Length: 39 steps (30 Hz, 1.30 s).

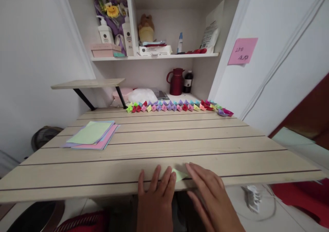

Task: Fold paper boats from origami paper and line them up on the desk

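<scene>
A small folded piece of light green paper point(180, 175) lies at the table's front edge, partly hidden by my hands. My left hand point(157, 187) rests flat with its fingers spread, the fingertips on the tabletop and the side of one finger against the paper's left end. On the other side, my right hand point(205, 182) has its fingers stretched out, with the fingertips at the paper's right end and the thumb lower, apart from them. Farther left sits a stack of coloured paper sheets point(89, 133), light green on top.
Rows of small folded paper boats point(169, 107) line the table's point(154, 139) back edge. Behind them stand a dark red jug point(176, 82) and a dark bottle point(188, 82). A raised wooden shelf point(88, 84) is at the back left. A pink note point(243, 51) hangs on the right.
</scene>
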Each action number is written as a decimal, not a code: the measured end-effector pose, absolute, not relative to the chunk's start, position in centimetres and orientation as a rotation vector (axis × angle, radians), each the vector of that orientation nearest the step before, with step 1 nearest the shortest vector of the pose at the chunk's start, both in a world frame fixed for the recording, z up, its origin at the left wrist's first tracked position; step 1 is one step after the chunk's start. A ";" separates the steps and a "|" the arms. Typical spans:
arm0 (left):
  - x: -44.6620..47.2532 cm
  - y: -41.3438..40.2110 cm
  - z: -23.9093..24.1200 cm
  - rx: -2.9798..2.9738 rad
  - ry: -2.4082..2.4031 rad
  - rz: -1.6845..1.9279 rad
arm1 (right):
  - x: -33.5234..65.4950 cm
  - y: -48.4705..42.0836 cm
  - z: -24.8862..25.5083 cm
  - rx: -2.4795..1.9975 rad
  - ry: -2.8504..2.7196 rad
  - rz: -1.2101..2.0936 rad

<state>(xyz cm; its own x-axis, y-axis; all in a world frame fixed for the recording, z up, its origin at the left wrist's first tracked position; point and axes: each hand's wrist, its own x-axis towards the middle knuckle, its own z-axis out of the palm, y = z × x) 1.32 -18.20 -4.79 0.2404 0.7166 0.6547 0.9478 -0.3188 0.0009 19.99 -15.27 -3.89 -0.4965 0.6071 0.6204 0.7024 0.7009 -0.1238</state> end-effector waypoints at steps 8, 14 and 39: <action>1.8 -18.6 -5.2 -2.011 -1.444 -0.930 | 19.5 -15.1 -6.8 -0.910 -2.462 -0.405; 0.9 -19.1 -5.6 -2.027 -1.351 -0.901 | 19.2 -15.0 -6.9 -0.945 -2.407 -0.398; 0.8 -19.9 -5.2 -1.999 -1.509 -1.345 | 18.0 -16.2 -4.0 -0.965 -1.850 0.569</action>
